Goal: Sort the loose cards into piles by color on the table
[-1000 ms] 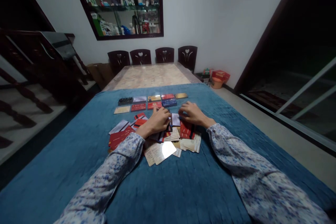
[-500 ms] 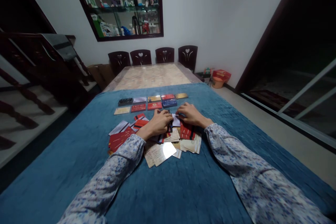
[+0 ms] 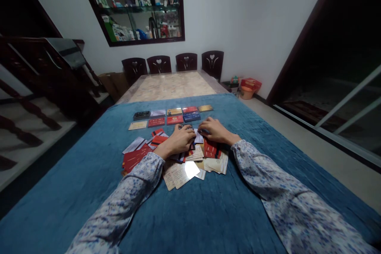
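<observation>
A loose pile of plastic cards lies spread on the blue cloth. Over its middle, my left hand (image 3: 179, 141) is closed with curled fingers around dark cards (image 3: 193, 146), which it partly covers. My right hand (image 3: 214, 130) sits just beside it, fingers bent and fingertips pinching the edge of a white card (image 3: 199, 138). Below the right palm are red cards (image 3: 210, 150) with a black stripe and cream cards (image 3: 218, 163). Dark red cards (image 3: 136, 159) fan out left of my left wrist. Nearest me, pale printed cards (image 3: 180, 176) catch a bright glare.
Behind the pile, small card stacks stand in two rows, among them a black stack (image 3: 141, 115), a blue stack (image 3: 192, 116) and a gold card (image 3: 205, 108). The blue cloth (image 3: 205, 214) covers the near part of the marble-patterned table (image 3: 175, 85). Dark chairs (image 3: 159, 64) line its far end.
My right hand has shifted very slightly, its fingertips staying at the white card. The left hand and the cards look nearly unchanged; the whole view has moved a touch.
</observation>
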`<move>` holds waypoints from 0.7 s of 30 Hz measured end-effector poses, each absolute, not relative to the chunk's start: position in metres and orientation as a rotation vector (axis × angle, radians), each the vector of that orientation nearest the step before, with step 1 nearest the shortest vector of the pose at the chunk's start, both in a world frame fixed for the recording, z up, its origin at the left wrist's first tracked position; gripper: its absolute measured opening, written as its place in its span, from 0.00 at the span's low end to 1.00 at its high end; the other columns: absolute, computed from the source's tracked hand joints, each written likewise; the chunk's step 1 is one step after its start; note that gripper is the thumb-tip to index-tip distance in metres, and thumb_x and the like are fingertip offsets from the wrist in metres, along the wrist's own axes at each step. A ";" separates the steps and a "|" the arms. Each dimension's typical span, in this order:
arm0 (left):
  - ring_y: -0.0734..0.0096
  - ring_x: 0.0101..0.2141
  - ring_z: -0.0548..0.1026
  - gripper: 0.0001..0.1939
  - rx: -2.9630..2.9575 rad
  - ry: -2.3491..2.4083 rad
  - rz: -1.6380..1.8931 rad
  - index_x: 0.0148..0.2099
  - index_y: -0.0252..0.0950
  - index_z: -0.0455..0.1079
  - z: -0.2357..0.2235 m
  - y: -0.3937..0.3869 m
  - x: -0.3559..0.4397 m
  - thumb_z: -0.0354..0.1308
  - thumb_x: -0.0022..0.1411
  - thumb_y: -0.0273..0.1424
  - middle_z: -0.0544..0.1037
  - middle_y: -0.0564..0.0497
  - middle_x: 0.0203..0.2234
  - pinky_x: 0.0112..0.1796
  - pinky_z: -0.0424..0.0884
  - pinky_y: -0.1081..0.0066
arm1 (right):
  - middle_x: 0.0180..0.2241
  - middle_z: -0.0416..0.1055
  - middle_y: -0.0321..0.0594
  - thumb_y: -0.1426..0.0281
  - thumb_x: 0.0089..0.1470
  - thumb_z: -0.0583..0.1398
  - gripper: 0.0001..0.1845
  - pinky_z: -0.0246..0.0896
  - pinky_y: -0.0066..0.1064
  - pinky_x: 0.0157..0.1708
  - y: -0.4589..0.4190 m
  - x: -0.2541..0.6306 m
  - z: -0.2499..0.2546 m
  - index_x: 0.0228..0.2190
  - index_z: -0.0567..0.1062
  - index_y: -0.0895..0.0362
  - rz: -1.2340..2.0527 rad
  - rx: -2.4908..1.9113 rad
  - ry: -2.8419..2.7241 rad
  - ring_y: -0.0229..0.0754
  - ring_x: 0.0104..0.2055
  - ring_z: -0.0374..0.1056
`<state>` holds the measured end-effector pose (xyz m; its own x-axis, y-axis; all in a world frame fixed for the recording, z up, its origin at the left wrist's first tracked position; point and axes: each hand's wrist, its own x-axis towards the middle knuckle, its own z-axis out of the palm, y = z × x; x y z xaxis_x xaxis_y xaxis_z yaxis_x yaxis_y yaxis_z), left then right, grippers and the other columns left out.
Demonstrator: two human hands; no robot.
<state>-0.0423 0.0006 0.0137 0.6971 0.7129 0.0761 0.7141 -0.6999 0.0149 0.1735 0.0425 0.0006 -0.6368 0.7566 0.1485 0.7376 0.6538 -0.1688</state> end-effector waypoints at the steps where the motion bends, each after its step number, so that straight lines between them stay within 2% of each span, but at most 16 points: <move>1: 0.50 0.63 0.64 0.15 -2.874 -1.212 -0.130 0.52 0.39 0.76 0.014 0.000 -0.042 0.49 0.70 0.29 0.79 0.43 0.54 0.55 0.56 0.46 | 0.52 0.77 0.47 0.70 0.62 0.59 0.15 0.56 0.43 0.49 0.043 0.174 0.001 0.48 0.80 0.53 0.152 -1.212 -2.668 0.53 0.55 0.62; 5: 0.50 0.59 0.66 0.15 -2.851 -1.220 -0.150 0.48 0.37 0.77 0.016 -0.001 -0.043 0.52 0.72 0.38 0.80 0.42 0.50 0.54 0.56 0.47 | 0.53 0.78 0.46 0.70 0.62 0.59 0.16 0.56 0.44 0.50 0.043 0.174 0.000 0.50 0.80 0.52 0.176 -1.178 -2.675 0.53 0.56 0.62; 10: 0.51 0.52 0.68 0.20 -2.772 -1.233 -0.133 0.46 0.36 0.78 0.021 -0.003 -0.043 0.58 0.68 0.47 0.79 0.41 0.46 0.52 0.59 0.48 | 0.53 0.77 0.47 0.68 0.62 0.59 0.16 0.56 0.43 0.48 0.043 0.174 0.000 0.50 0.80 0.52 0.141 -1.166 -2.685 0.54 0.54 0.62; 17: 0.50 0.48 0.68 0.22 -2.705 -1.271 -0.126 0.42 0.34 0.79 0.022 -0.007 -0.039 0.59 0.65 0.50 0.78 0.40 0.41 0.50 0.60 0.50 | 0.51 0.78 0.48 0.68 0.62 0.60 0.15 0.58 0.43 0.46 0.046 0.174 -0.004 0.48 0.82 0.52 0.106 -1.105 -2.686 0.54 0.52 0.62; 21: 0.48 0.48 0.69 0.22 -2.667 -1.316 -0.130 0.41 0.33 0.79 0.021 -0.010 -0.033 0.58 0.65 0.48 0.78 0.37 0.42 0.49 0.61 0.49 | 0.49 0.78 0.47 0.68 0.61 0.61 0.15 0.57 0.42 0.47 0.048 0.173 -0.005 0.48 0.82 0.51 0.100 -1.083 -2.683 0.53 0.52 0.62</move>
